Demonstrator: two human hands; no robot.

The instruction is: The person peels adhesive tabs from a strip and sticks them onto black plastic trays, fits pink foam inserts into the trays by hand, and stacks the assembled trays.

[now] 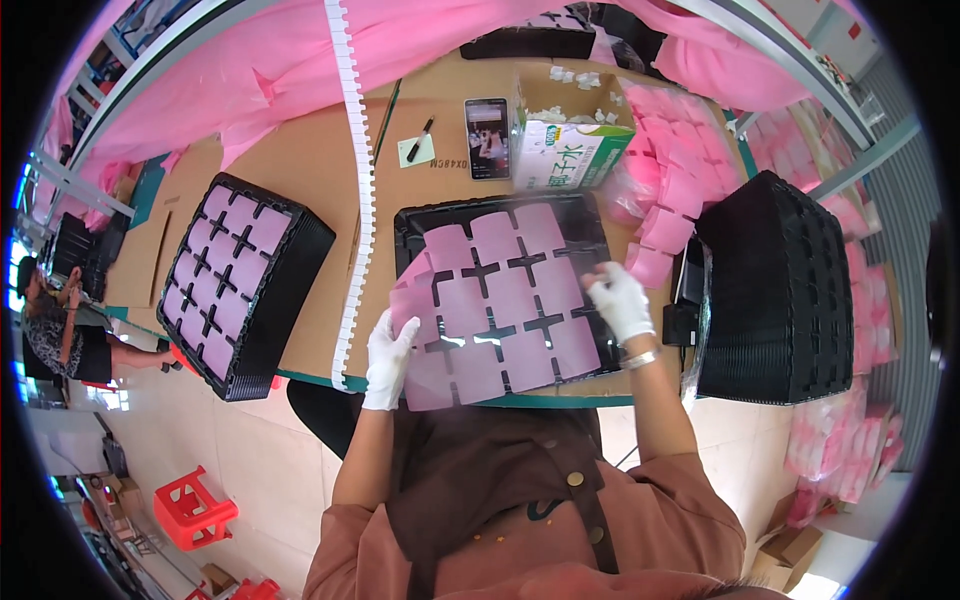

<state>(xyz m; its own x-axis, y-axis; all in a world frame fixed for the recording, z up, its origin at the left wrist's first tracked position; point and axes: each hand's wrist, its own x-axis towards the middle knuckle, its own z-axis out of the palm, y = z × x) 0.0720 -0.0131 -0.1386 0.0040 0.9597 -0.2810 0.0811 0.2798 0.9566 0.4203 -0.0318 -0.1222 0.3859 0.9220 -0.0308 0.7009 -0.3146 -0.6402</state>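
Note:
My left hand (388,360), in a white glove, grips the left edge of a thin pink sheet (463,306) cut into joined rounded squares with cross-shaped gaps. This sheet lies over a black plastic tray (430,218) in front of me, its near left corner hanging past the tray's rim. At the tray's right edge is my right hand (622,303), also gloved, with its fingers curled together. What those fingers pinch is too small to make out. Glossy reflections cross the tray's right side.
A stack of black trays topped with pink squares (228,240) stands left; another black stack (775,290) stands right. Behind the tray are a phone (487,140), a pen (421,138) on paper, and an open carton (560,150) beside more pink sheets (668,225). A white toothed strip (357,200) crosses the table.

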